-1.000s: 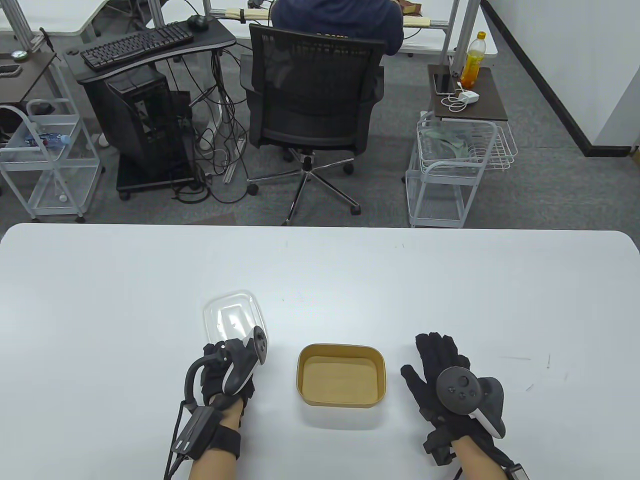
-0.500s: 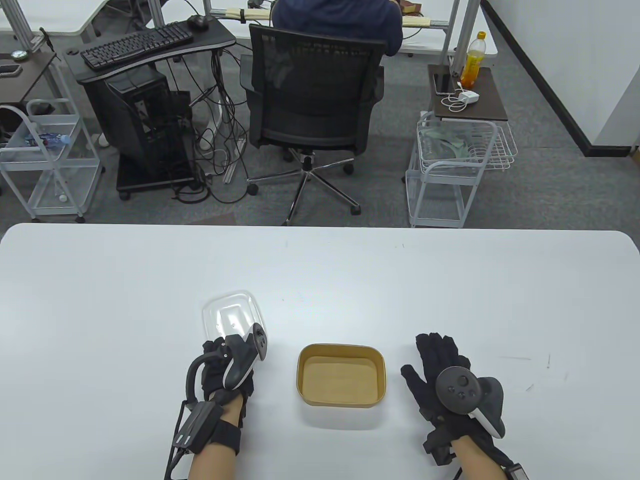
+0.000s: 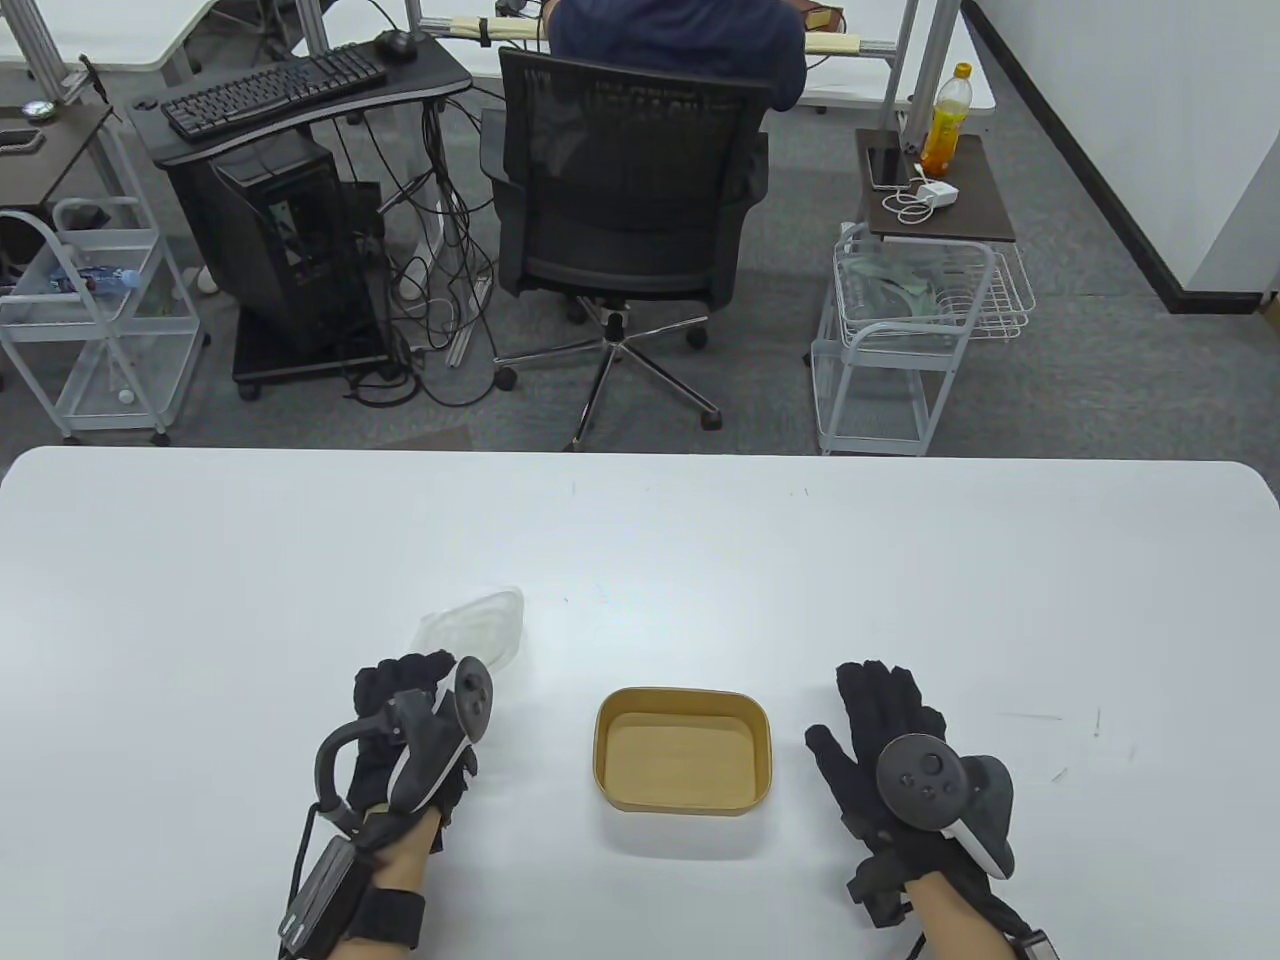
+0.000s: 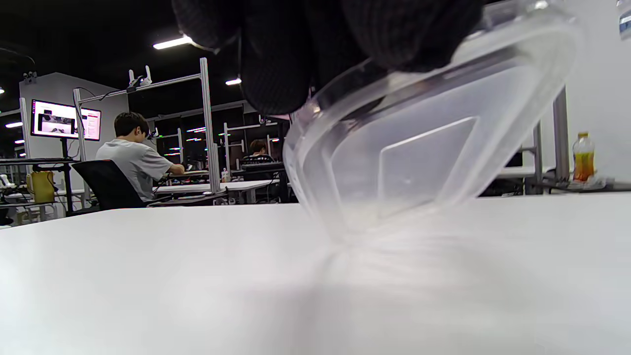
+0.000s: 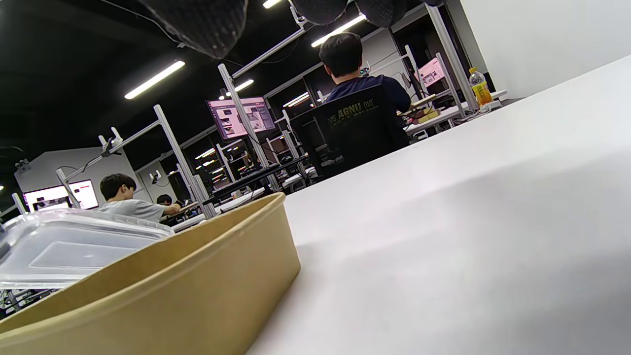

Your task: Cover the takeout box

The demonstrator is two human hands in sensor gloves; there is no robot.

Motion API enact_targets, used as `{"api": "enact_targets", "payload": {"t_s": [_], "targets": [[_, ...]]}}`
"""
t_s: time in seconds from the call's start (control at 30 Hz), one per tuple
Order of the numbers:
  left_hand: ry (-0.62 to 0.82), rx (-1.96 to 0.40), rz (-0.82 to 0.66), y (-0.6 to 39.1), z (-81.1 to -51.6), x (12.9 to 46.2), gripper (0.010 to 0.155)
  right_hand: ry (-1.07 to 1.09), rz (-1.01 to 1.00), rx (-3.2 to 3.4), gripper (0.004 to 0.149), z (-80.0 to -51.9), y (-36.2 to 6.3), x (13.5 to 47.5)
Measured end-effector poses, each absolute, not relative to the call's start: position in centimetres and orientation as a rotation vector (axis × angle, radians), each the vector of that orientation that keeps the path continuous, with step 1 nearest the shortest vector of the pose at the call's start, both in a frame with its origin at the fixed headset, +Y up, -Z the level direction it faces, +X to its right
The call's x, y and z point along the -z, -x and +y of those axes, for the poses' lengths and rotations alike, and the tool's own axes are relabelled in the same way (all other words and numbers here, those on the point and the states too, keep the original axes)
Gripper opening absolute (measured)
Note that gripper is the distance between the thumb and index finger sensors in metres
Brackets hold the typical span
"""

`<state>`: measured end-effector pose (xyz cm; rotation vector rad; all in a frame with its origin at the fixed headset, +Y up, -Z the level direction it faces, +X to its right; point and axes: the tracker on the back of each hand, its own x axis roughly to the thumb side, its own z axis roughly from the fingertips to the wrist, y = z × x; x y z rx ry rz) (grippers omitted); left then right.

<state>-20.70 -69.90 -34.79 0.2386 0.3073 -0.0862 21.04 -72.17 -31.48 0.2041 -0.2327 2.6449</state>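
Observation:
A brown paper takeout box, open and empty, sits on the white table near the front middle; its wall shows in the right wrist view. A clear plastic lid lies tilted to its left. My left hand grips the lid's near edge and holds it raised; the left wrist view shows my fingers on the lid, its far edge touching the table. My right hand rests flat and open on the table, right of the box. The lid also shows in the right wrist view.
Beyond the table's far edge stand an office chair with a seated person, a desk with a keyboard, a white wire cart and a side table with a yellow bottle.
My left hand has moved left and toward me, tipping the clear lid up off the table by its near edge. My right hand and the box have stayed put.

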Motion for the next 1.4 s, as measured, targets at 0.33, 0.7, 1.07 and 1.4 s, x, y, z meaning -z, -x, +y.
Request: {"api": "enact_targets", "payload": {"t_s": [0.33,0.7,1.07,1.4], "targets": [[-0.433,-0.073,0.159,19.0,-65.9,29.6,0.041,-0.267,-0.303,-2.619,0.07,-71.6,-20.8,31.0],[-0.5,-0.234,-0.206,11.5,-63.4,24.2,0.041,-0.374,-0.235,-2.368,0.073,-71.7,-20.7,31.6],[-0.49,-0.304,-0.339,9.1,-64.0,23.5,0.041,-0.503,-0.213,-1.91,0.045,-71.4,-23.2,32.3],[-0.428,-0.343,-0.205,12.3,-66.2,26.2,0.041,-0.64,-0.274,-2.008,0.035,-69.9,-22.4,31.3]]}}
